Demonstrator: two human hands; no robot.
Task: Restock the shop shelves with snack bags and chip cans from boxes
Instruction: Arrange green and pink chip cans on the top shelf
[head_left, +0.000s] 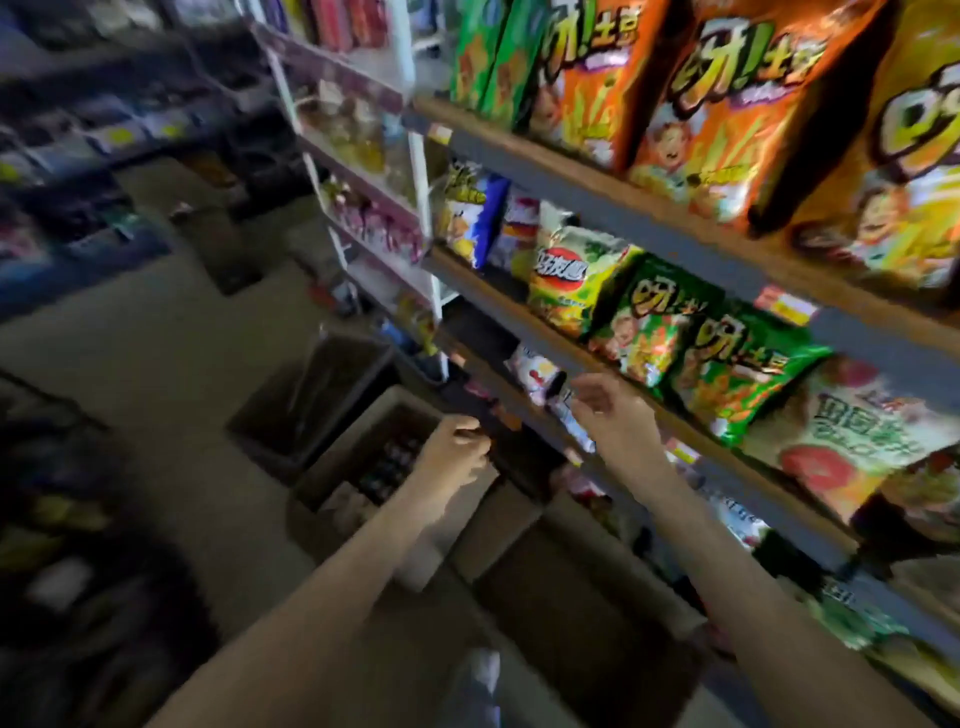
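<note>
Snack bags (737, 374) fill most of the shelves (675, 228) on the right, so a good part of the job looks done. The top row has tall orange bags (727, 119) standing close together, & the row under it has green ones leaning on each other. They look shiny & puffy, w/ crinkly sides. The shelf boards look like brown wood w/ a gray front edge & little price tags on it. Lower down, the rows are dark & have gaps, so I think more has to go there. An open box (332, 470) sits on the floor (182, 338) below the hands. It is brown cardboard, & inside are dark round tops that may be chip cans, but it's too blurry to be sure. Beside it is a 2nd box (291, 384) w/ a see-through plastic liner, & it looks about empty. The left hand (460, 449) is up by the dark edge of a low shelf, above the open box, w/ fingers curled in. I can't tell if it has anything in it. The right hand (610, 413) is at the same shelf, just by a small white bag (535, 371), fingers bent a bit. I can't tell if it is gripping the bag or only near it.
</note>
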